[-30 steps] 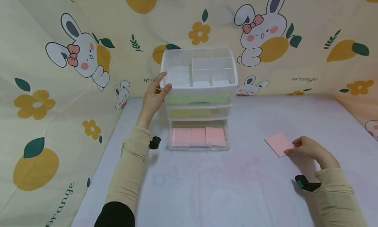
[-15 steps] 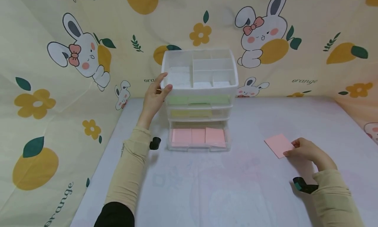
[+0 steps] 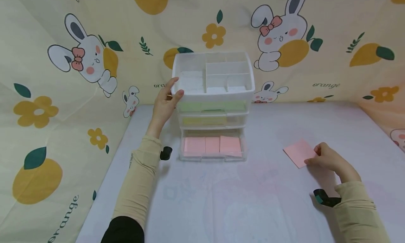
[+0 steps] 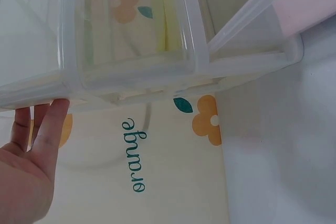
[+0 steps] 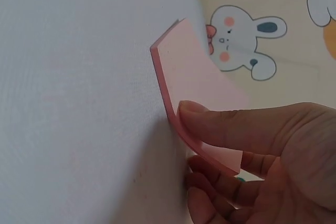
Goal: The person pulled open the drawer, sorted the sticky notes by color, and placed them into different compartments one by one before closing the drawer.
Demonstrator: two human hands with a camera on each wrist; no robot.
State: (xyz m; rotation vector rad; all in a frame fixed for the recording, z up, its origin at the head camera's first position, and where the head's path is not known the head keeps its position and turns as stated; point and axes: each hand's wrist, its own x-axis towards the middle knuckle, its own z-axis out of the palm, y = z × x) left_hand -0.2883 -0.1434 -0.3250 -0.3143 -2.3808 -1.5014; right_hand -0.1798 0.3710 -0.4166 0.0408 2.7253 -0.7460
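Note:
A white drawer organizer stands at the back of the table. My left hand holds the left front corner of its top tray, with the thumb at the front and fingers on the side. In the left wrist view its fingers touch the organizer's side. On the right, my right hand pinches a pink sticky note pad by one end, thumb on top and fingers beneath. The pad bends in that grip. The organizer's bottom drawer is pulled out, with pink pads side by side in it.
Above the pulled-out drawer, a drawer with yellow contents and one with green contents are pushed in. The top tray has several compartments. A patterned cloth hangs behind and left of the pale table.
My right hand has shifted slightly, and the pinched end of the pink pad has risen a little, bending it. The left hand and the organizer have stayed in place.

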